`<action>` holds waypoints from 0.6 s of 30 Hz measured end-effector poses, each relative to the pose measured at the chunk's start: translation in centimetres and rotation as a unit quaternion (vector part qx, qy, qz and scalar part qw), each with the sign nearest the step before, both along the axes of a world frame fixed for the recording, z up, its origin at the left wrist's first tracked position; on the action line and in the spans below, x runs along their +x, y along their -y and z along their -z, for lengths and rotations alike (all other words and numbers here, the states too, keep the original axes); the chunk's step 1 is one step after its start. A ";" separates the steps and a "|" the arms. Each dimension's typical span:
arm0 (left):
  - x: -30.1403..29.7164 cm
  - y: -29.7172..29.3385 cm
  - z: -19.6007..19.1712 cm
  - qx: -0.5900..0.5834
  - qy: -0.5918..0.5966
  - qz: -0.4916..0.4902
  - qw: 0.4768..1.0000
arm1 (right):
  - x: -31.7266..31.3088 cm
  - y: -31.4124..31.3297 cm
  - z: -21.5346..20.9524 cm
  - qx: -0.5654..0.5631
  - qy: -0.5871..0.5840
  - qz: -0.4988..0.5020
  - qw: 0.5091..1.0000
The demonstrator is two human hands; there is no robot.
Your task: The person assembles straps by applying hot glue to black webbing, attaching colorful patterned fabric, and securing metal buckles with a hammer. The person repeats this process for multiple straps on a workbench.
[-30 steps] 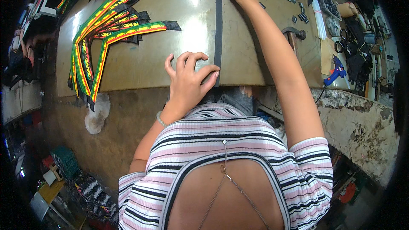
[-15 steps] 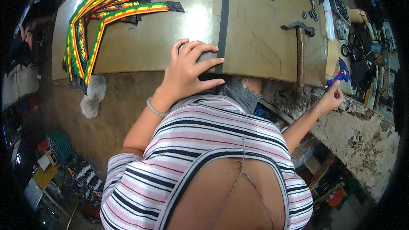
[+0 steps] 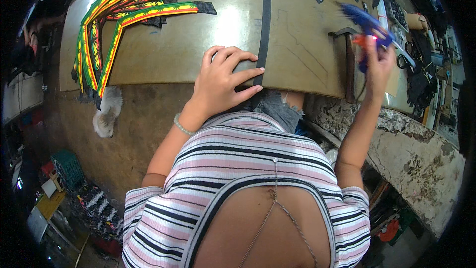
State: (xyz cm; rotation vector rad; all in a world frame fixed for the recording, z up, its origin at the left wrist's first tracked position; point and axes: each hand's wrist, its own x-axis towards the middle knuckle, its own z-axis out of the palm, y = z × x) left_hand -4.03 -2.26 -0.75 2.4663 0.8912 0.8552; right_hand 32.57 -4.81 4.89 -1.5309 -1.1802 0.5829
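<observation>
1. One change: right hand point(image 3: 379, 64) has lifted the blue glue gun point(image 3: 363, 20), so that hand is occupied; fingers closed round it, near the hammer point(image 3: 350, 69);
2. Left hand point(image 3: 215, 82) loosely spread, clenching nothing; fingertips touch the black strap point(image 3: 266, 10) on the table point(image 3: 163, 64);
3. Patterned bands point(image 3: 158, 11) lie well left.

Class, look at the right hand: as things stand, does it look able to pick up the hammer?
Probably not straight away. The hammer lies close by on the table, but the right hand grips the blue glue gun, which would likely need setting down first.
</observation>
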 end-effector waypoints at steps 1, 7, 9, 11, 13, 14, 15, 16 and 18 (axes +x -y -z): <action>0.0 0.0 0.0 -0.001 0.000 0.000 1.000 | -2.2 -0.8 -0.4 -0.018 -0.049 -0.106 0.993; -0.1 0.0 -0.1 -0.006 -0.005 -0.002 1.000 | -6.4 -4.5 -0.6 -0.089 0.146 -0.198 0.965; -0.2 0.0 0.0 -0.008 -0.002 -0.004 1.000 | -6.1 -5.1 -0.2 -0.122 0.162 -0.186 0.961; -0.2 0.1 0.0 -0.013 -0.003 -0.006 1.000 | -5.9 -5.5 0.3 -0.086 0.191 -0.218 0.953; -0.1 0.1 0.0 -0.016 -0.007 -0.008 1.000 | -5.9 -5.5 0.6 -0.081 0.206 -0.229 0.948; -0.1 0.1 0.0 -0.016 -0.005 -0.009 1.000 | -5.9 -5.5 0.7 -0.086 0.209 -0.236 0.945; -0.1 0.1 -0.1 -0.015 -0.003 -0.008 1.000 | -6.0 -5.5 0.8 -0.080 0.206 -0.251 0.942; -0.1 0.1 -0.1 -0.017 0.000 -0.009 1.000 | -6.0 -5.5 0.8 -0.100 0.212 -0.245 0.941; -0.1 0.1 0.0 -0.013 -0.001 -0.009 1.000 | -6.1 -5.7 0.8 -0.105 0.208 -0.257 0.938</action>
